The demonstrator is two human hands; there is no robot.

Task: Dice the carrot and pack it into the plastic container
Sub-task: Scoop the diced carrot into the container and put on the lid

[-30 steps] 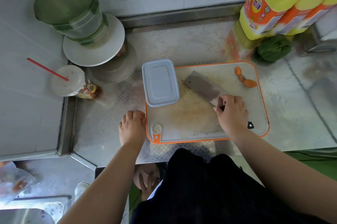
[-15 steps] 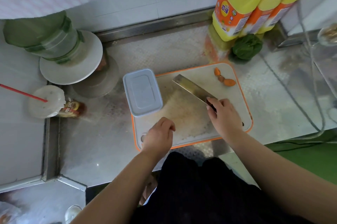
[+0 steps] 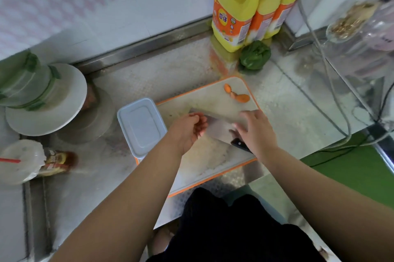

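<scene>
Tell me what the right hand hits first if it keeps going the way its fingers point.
The right hand points up and left across the cutting board, fingers straight over the cleaver. It would likely meet the cleaver's flat blade first, then the left hand; its height above the blade is unclear.

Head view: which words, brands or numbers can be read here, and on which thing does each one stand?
"奇强": in the yellow circle on the orange label of the front yellow plastic jug.
Small print on that label and on the other yellow jugs' labels: too blurred to read.
Wrapper of the lidded plastic drink cup with a red straw: blurred, unreadable.
</scene>
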